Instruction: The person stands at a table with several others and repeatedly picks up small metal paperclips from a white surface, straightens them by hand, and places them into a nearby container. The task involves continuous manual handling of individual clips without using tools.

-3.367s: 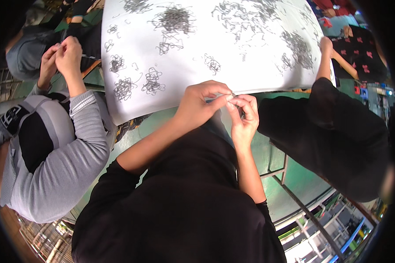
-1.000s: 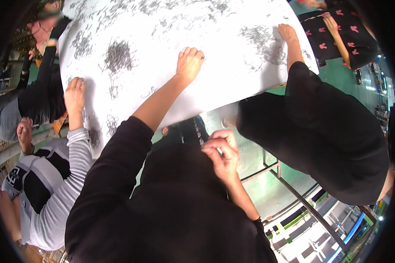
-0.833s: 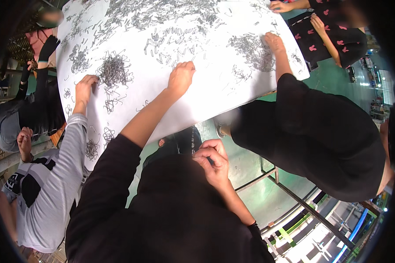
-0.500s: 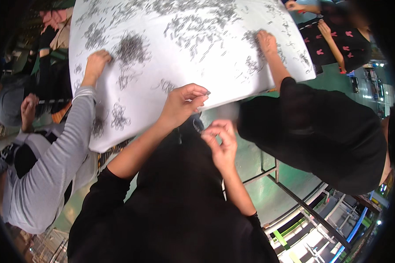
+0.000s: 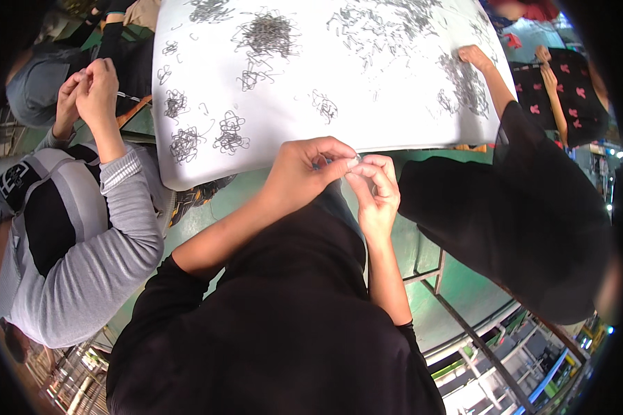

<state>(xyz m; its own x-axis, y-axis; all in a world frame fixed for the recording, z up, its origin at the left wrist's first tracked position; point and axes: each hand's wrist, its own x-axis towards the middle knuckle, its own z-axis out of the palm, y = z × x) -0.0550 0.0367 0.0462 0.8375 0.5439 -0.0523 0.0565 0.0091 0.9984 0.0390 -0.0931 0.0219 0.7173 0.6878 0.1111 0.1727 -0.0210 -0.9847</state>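
Both hands meet just off the near edge of the white table (image 5: pixel 394 117), left hand (image 5: pixel 304 173) and right hand (image 5: pixel 375 190) fingers pinched together on a tiny metal piece (image 5: pixel 353 161), wire clips (image 5: pixel 266 34) heaped beyond

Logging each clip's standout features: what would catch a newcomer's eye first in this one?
The white table at the top, strewn with tangled heaps of small wire pieces. Just below its near edge, the left hand and right hand meet, pinching a tiny piece between the fingertips. Other people crowd the table on both sides, one in a grey sleeve at left.
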